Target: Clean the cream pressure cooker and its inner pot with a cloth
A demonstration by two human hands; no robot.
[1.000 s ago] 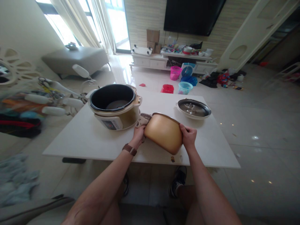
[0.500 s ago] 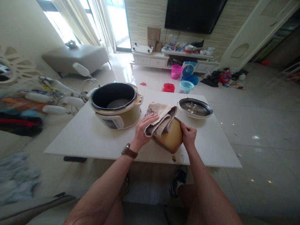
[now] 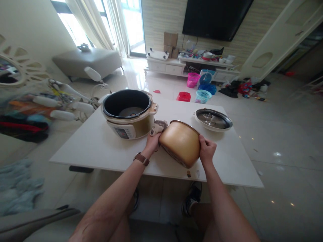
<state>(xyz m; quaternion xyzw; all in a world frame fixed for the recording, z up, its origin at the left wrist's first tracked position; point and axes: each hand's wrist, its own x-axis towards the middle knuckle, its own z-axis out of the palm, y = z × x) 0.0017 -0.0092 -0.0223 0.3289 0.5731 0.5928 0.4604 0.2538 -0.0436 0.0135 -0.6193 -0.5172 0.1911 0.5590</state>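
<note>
A golden inner pot [image 3: 181,143] is tipped on its side over the white table [image 3: 101,144], its base facing me. My right hand [image 3: 207,150] grips the pot's right side. My left hand [image 3: 152,141] is closed on a beige cloth [image 3: 158,126] and presses it against the pot's left side. Only a small bunch of the cloth shows above my fingers. The open rice cooker body [image 3: 129,112] stands just left of my left hand, its dark cavity showing.
The cooker's lid [image 3: 213,119] lies flat at the table's far right. Cables and white handled items [image 3: 73,104] crowd the left edge. Plastic baskets [image 3: 203,95] and clutter sit on the floor beyond, before a TV cabinet [image 3: 176,65].
Half a second ago the cloth lay spread over the top of the pot under my left hand; now it is bunched at the pot's left side. My right hand kept its grip.
</note>
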